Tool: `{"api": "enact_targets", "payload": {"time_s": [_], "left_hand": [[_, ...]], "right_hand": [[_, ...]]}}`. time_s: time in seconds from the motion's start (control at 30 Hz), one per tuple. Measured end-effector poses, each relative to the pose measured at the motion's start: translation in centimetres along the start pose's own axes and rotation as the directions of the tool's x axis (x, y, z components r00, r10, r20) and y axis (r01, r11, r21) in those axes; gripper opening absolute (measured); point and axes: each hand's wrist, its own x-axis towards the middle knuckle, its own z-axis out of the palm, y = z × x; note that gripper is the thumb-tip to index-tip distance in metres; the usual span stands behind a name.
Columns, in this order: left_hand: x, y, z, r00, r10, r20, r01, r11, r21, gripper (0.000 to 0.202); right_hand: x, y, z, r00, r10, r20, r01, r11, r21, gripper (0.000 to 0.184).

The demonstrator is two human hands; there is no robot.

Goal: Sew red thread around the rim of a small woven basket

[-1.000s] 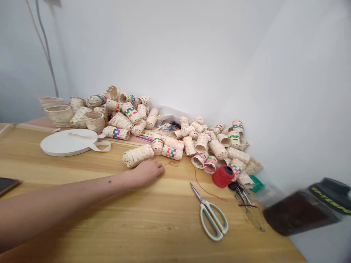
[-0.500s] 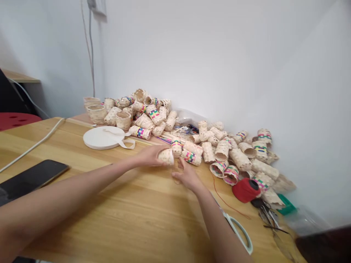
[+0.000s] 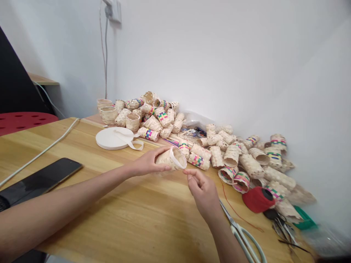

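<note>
The left hand grasps a small woven basket, fingers wrapped over its top and thumb underneath. The basket lies on its side just above the wooden table, with its open, white-rimmed mouth turned to the right. The right hand sits just beside that mouth, palm turned up and inward. Its fingers are curled and the thumb and forefinger are pinched together right at the lower edge of the rim. Whether anything thin is caught between them is too small to tell, and they look close to the rim without clearly touching it. Behind both hands a long heap of baskets runs along the white wall, from the far left of the table towards the right corner. They are the same pale woven kind, and many carry bands of pink, green, blue and yellow. Near the left end of the heap a flat roll of white tape lies on the table with a loose loop trailing off it. A dark phone lies face up near the left forearm, and a white cable runs across the table just beyond it. To the right of the right hand a spool of red thread rests against the heap, and a thin red strand runs from it over the wood. A pair of scissors with pale handles lies just beside the right wrist. A red stool stands beyond the left edge of the table.
</note>
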Motion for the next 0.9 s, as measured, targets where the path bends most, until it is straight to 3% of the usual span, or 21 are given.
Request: {"api": "enact_targets", "payload": {"time_s": [0.1,0.2,0.27,0.37,0.43,0.57,0.67,0.77,0.9], "left_hand": [[-0.8,0.4,0.8,0.996,0.044,0.075,-0.045,0.999,0.015,0.07],[-2.1,1.4,1.5,0.991,0.132,-0.034,-0.118,0.955,0.274,0.067],[-3.0,2.2,2.0,0.958,0.266,-0.109,-0.194,0.877,0.44,0.056],[-3.4,3.1,3.2,0.919,0.387,-0.069,-0.306,0.814,0.493,0.038],[-3.1,3.3,4.1,0.935,0.349,-0.058,-0.293,0.857,0.424,0.031],[-1.8,3.2,5.0,0.983,0.166,-0.073,-0.146,0.964,0.221,0.012],[-1.1,3.2,4.1,0.976,0.167,-0.141,-0.129,0.961,0.243,0.01],[-0.9,2.9,1.8,0.948,0.24,-0.208,-0.129,0.891,0.436,0.016],[-1.1,2.0,-1.6,0.92,0.279,-0.275,-0.065,0.8,0.596,0.024]], "right_hand": [[-1.3,0.1,-0.2,0.996,0.068,0.062,-0.071,0.997,0.039,0.036],[-2.1,0.7,0.0,0.991,0.105,0.086,-0.11,0.992,0.058,0.039],[-2.4,1.0,0.4,0.99,0.12,0.075,-0.125,0.989,0.077,0.04],[-2.5,1.0,1.0,0.99,0.118,0.077,-0.127,0.986,0.112,0.04],[-2.5,0.8,1.3,0.99,0.118,0.08,-0.128,0.981,0.144,0.039],[-2.7,0.1,1.0,0.992,0.1,0.073,-0.108,0.986,0.127,0.035],[-3.2,-0.2,-0.9,0.998,0.053,0.034,-0.051,0.998,-0.048,0.03],[-4.2,-0.1,-4.2,1.0,0.002,-0.029,-0.009,0.967,-0.255,0.029],[-6.2,1.1,-8.9,0.993,0.027,-0.111,-0.07,0.91,-0.409,0.031]]}}
